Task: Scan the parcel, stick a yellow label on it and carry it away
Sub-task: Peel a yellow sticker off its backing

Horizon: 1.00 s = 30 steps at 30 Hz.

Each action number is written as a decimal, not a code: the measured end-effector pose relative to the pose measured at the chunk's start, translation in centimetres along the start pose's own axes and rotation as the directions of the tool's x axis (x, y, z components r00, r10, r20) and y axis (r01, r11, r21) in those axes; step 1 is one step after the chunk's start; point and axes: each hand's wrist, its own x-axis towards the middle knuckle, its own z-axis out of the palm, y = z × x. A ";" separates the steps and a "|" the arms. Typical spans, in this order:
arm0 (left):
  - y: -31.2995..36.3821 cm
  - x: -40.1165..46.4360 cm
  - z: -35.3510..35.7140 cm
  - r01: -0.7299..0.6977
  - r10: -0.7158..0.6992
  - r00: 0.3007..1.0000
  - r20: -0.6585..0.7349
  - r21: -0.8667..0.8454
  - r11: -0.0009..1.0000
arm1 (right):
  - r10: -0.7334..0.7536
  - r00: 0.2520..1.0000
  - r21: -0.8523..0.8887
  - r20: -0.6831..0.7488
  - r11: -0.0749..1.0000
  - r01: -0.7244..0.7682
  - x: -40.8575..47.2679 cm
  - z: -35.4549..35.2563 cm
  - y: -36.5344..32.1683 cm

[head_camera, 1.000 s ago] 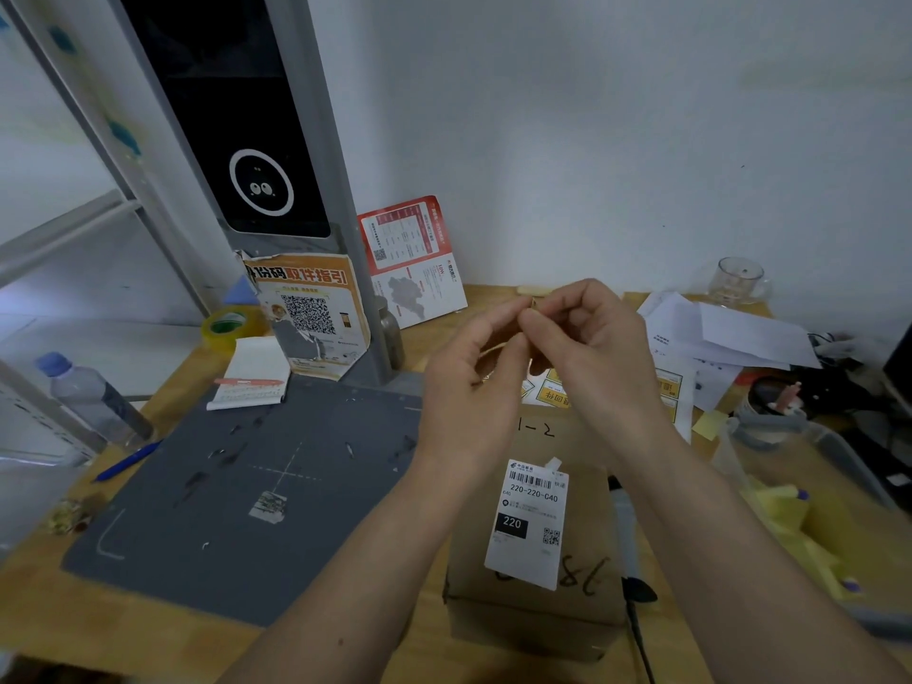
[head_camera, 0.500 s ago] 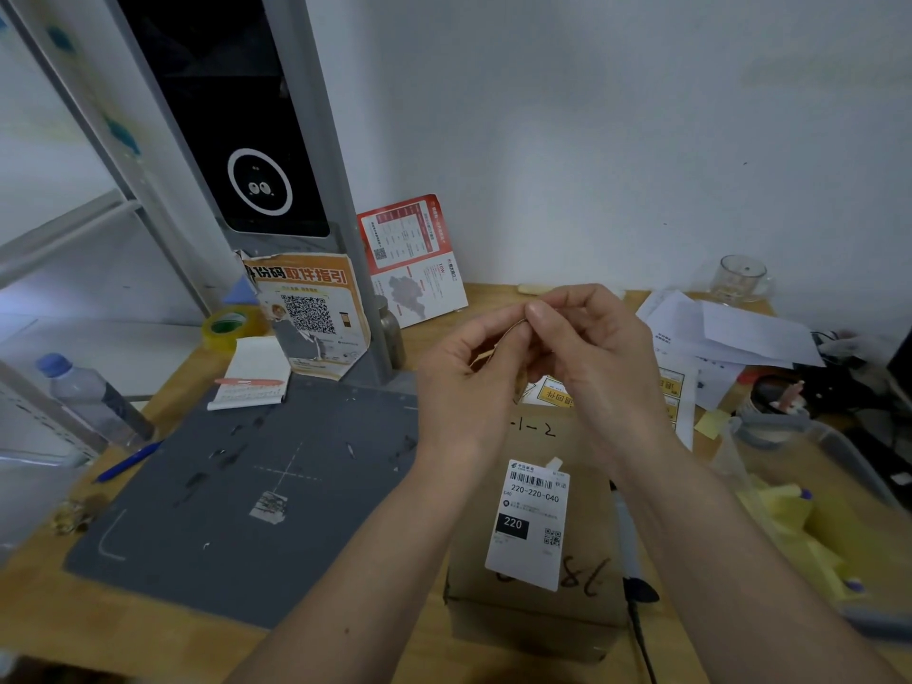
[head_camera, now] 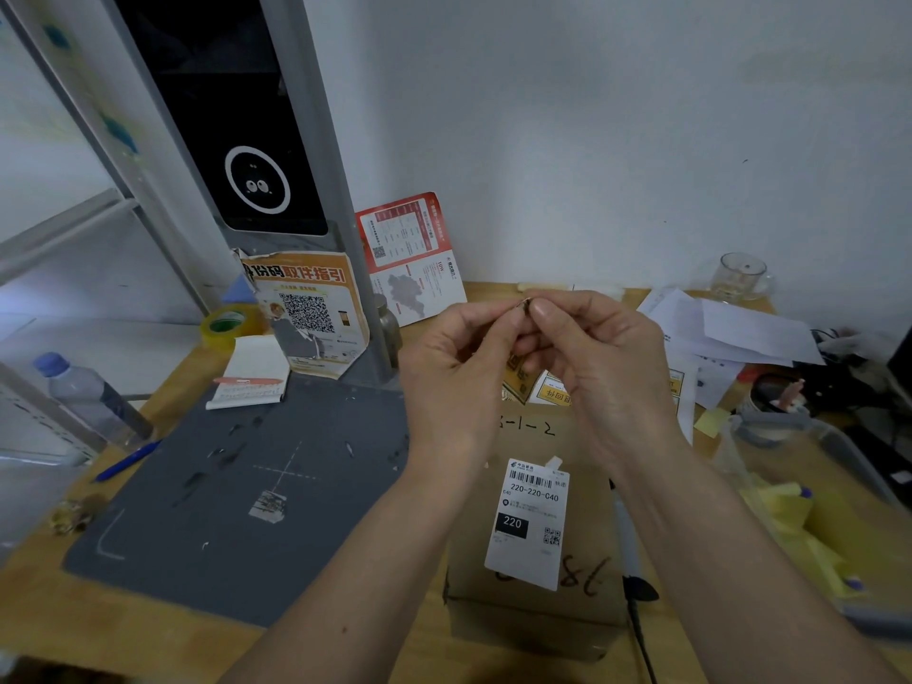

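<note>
The parcel (head_camera: 533, 609), a brown cardboard box with handwritten numbers and a white barcode label (head_camera: 530, 520), lies on the wooden table right of the grey scanner mat (head_camera: 237, 496). My left hand (head_camera: 454, 372) and my right hand (head_camera: 607, 367) are raised together above the box's far end. Their fingertips meet and pinch a small yellow label (head_camera: 515, 377) that hangs down between them, mostly hidden by the fingers. More yellow labels (head_camera: 555, 393) lie on the table beyond the box. The scanner's grey post with its black screen (head_camera: 256, 185) stands at the back left.
A water bottle (head_camera: 84, 397), a blue pen (head_camera: 126, 461) and a tape roll (head_camera: 227, 325) sit at the left. A black marker (head_camera: 629, 550) lies against the box's right side. Loose papers (head_camera: 730, 333), a glass mug (head_camera: 740, 276) and a clear bin of yellow notes (head_camera: 799, 510) crowd the right.
Both hands stay in the same spot above the box. Only the fingertips have shifted slightly on the small label between them.
</note>
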 end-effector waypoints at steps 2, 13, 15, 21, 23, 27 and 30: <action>0.0 0.1 0.0 0.004 -0.004 1.000 0.001 0.003 1.000 | -0.007 1.000 -0.005 0.001 1.000 0.007 0.0 0.0 -0.1; 0.3 0.2 0.2 -0.030 0.029 0.999 0.035 0.024 0.999 | -0.037 0.999 -0.049 -0.023 0.998 0.036 0.2 0.1 -0.6; 0.2 0.3 0.3 -0.022 0.022 0.999 0.030 0.020 1.000 | -0.044 0.999 -0.057 -0.022 0.997 0.043 0.2 0.1 -0.6; 0.0 0.4 0.1 0.018 -0.018 1.000 0.022 0.012 1.000 | -0.059 0.998 -0.108 -0.038 0.993 0.055 0.3 0.2 -0.4; 0.1 0.5 0.0 0.021 -0.022 0.999 0.024 0.011 1.000 | -0.064 0.997 -0.109 -0.041 0.992 0.060 0.3 0.3 -0.4; 0.0 0.6 -0.1 0.020 -0.021 0.999 0.027 0.019 1.000 | -0.078 0.996 -0.133 -0.045 0.989 0.071 0.3 0.5 -0.4; 0.0 0.6 -0.2 0.013 -0.014 0.999 0.031 0.027 1.000 | -0.077 0.996 -0.136 -0.047 0.988 0.070 0.2 0.6 -0.4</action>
